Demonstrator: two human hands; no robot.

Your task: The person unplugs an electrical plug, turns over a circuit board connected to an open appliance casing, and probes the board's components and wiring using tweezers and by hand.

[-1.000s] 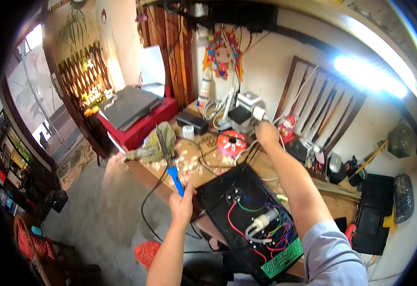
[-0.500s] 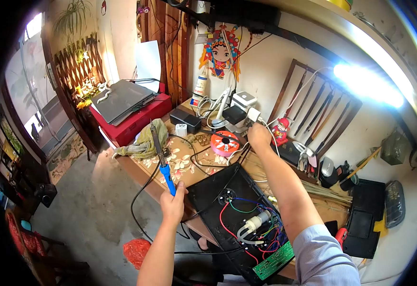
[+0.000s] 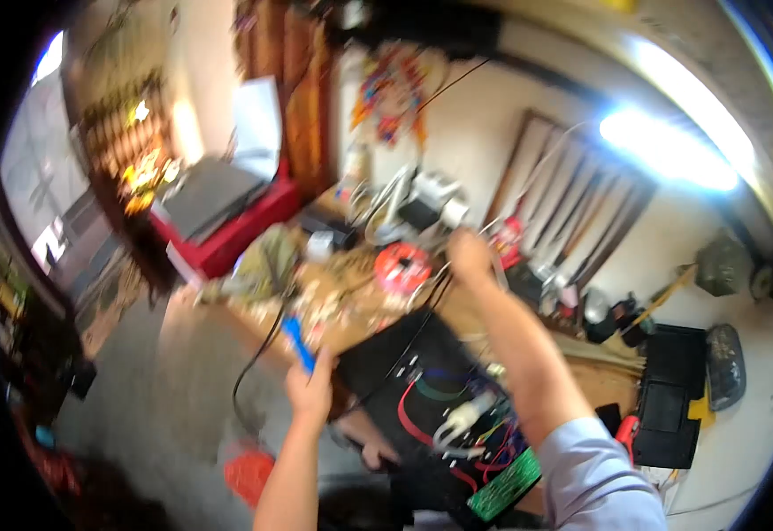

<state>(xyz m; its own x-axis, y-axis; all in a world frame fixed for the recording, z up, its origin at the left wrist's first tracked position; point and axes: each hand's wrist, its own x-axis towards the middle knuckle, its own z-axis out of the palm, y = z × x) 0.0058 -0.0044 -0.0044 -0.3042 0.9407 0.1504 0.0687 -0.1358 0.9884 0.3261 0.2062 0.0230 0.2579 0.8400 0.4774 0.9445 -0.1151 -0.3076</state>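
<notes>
My left hand (image 3: 309, 391) is closed around the blue handle of a soldering iron (image 3: 298, 342), held upright over the table's near edge; its tip is smeared by motion. My right hand (image 3: 472, 258) reaches to the back of the table, its fingers curled just below a white plug (image 3: 454, 212) in a cluster of plugs and adapters. What those fingers grip is hidden and blurred. Between my arms lies an open black casing (image 3: 382, 356) with coloured wires, a small pale pump (image 3: 468, 414) and a green circuit board (image 3: 505, 485).
A red-and-white solder reel (image 3: 402, 268) sits near the right hand. A greenish cloth (image 3: 267, 258) lies on the left of the table, by a red box (image 3: 227, 234) with a dark laptop-like device on top. Brushes hang on a wall rack (image 3: 572, 199). A black cable trails off the left edge.
The view has shifted and blurred, so most things sit slightly further left. Both hands keep about the same places, the left still on the soldering iron.
</notes>
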